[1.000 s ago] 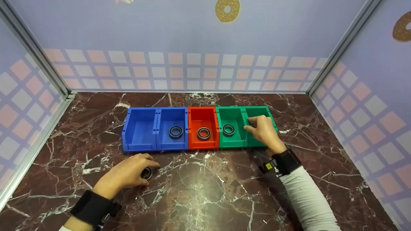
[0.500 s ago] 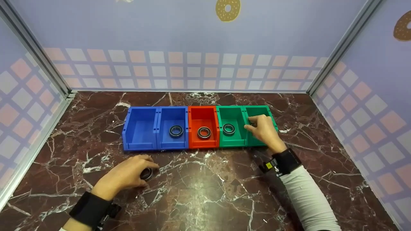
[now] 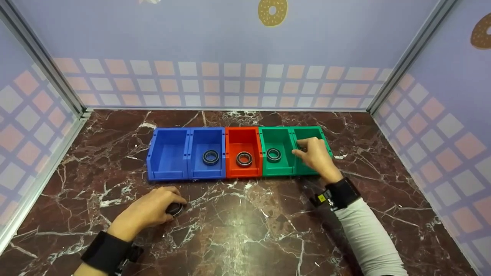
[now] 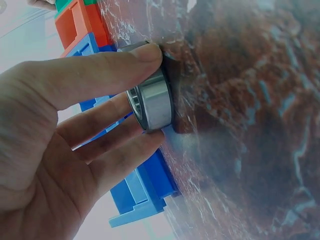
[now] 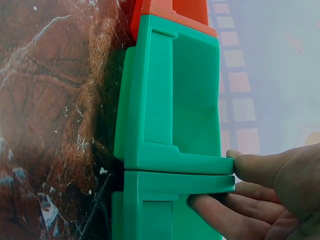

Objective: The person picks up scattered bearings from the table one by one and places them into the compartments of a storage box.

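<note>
My left hand (image 3: 151,207) pinches a ball bearing (image 4: 155,102) between thumb and fingers, low over the marble table in front of the blue bins. In the left wrist view the bearing stands on edge, its steel outer ring facing the camera; whether it touches the table is unclear. At the right end of the bin row, my right hand (image 3: 315,155) grips the adjoining side walls of two green bins. Its thumb lies on the side of the left green bin (image 5: 160,90), its fingers inside the right green bin (image 5: 150,215). The inside of that right bin is mostly hidden by the hand.
Two blue bins (image 3: 168,175), a red bin (image 3: 244,173) and the green pair stand side by side. One bearing (image 3: 210,157) lies in the right blue bin, another bearing (image 3: 244,159) in the red, a third bearing (image 3: 273,155) in the left green. Patterned walls enclose the table.
My left hand has shifted slightly toward me and to the left, with its fingers closer around the bearing. My right hand has stayed on the green bins.
</note>
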Demonstrator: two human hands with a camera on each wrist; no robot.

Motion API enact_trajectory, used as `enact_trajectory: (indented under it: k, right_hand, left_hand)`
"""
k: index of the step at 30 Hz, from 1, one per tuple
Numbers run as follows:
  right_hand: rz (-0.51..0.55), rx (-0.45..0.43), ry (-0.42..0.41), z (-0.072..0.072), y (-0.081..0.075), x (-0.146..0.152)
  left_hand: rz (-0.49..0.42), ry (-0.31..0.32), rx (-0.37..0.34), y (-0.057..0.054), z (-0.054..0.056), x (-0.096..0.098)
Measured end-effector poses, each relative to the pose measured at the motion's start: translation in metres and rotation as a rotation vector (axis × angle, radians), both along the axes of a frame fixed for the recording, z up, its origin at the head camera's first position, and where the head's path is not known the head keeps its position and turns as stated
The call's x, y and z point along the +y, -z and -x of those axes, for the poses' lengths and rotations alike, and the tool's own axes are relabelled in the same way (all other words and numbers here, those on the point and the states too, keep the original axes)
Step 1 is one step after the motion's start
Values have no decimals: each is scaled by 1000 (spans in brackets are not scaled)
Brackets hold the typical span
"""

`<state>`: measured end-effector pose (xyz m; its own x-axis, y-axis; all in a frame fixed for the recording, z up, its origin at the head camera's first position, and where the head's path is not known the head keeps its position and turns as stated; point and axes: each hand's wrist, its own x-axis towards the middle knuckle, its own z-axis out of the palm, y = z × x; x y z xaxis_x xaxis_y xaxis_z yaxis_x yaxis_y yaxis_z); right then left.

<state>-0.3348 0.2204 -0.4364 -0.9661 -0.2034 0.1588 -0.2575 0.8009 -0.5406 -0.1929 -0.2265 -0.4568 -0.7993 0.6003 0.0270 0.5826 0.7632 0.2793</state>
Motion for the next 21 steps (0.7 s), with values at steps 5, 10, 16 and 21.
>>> enact_trajectory:
  k: [5, 10, 16, 21]
  right_hand:
    - [-3, 1, 2, 0, 1, 0]
    - [-9, 14, 5, 0, 2, 1]
    - [6, 37, -23, -2, 2, 1]
    - [-1, 47, -21, -1, 2, 1]
  left_hand:
    - [1, -4, 3, 0, -1, 0]
    - [0, 0, -11, -1, 0, 1]
    - [-1, -1, -11, -2, 0, 1]
    - [-4, -24, -36, -4, 0, 2]
